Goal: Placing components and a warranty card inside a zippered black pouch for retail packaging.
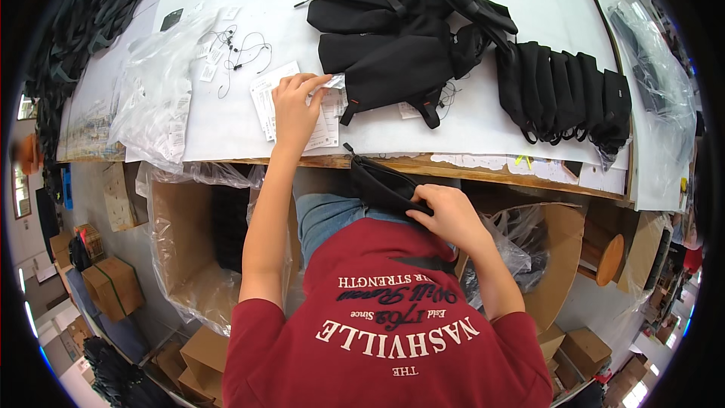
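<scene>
My right hand (445,210) grips the edge of a black zippered pouch (380,187), held over my lap at the table's front edge with its mouth gaping. Over the table, my left hand (297,102) pinches a small clear-and-white packet (334,81) between thumb and fingers. Beneath that hand lie printed paper sheets (326,130). Just right of it is a loose pile of black pouches (400,68), some with small orange tabs. What lies inside the held pouch is hidden.
A row of black pouches (563,91) stands at the right. Tags with black strings (234,53) and a clear plastic bag (155,94) lie at the left. Plastic-lined cartons stand below the table, one at left (185,234) and one at right (563,257). Dark straps (83,15) hang far left.
</scene>
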Demonstrator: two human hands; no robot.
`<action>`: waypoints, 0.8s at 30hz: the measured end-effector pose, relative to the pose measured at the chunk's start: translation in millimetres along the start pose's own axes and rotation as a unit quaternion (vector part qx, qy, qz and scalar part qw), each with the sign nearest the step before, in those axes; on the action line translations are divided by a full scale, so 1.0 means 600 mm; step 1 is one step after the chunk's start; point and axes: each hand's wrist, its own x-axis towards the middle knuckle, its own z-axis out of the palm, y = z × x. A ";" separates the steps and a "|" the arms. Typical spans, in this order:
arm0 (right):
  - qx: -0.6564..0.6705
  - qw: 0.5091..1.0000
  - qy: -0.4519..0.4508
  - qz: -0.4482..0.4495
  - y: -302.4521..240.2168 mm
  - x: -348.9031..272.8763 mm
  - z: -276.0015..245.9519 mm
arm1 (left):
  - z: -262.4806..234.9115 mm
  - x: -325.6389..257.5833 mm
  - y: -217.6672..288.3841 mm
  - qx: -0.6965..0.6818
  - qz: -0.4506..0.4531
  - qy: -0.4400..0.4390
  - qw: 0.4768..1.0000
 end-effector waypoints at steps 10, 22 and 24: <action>-0.089 0.994 0.011 -0.067 -0.025 0.006 -0.031 | -0.052 0.005 0.017 -0.024 -0.040 0.033 0.998; -0.121 0.982 0.091 -0.109 -0.060 0.025 -0.071 | -0.128 -0.048 0.168 -0.156 0.121 -0.244 0.949; -0.115 0.980 0.113 -0.113 -0.061 0.025 -0.069 | -0.118 -0.061 0.160 -0.200 0.011 -0.026 0.979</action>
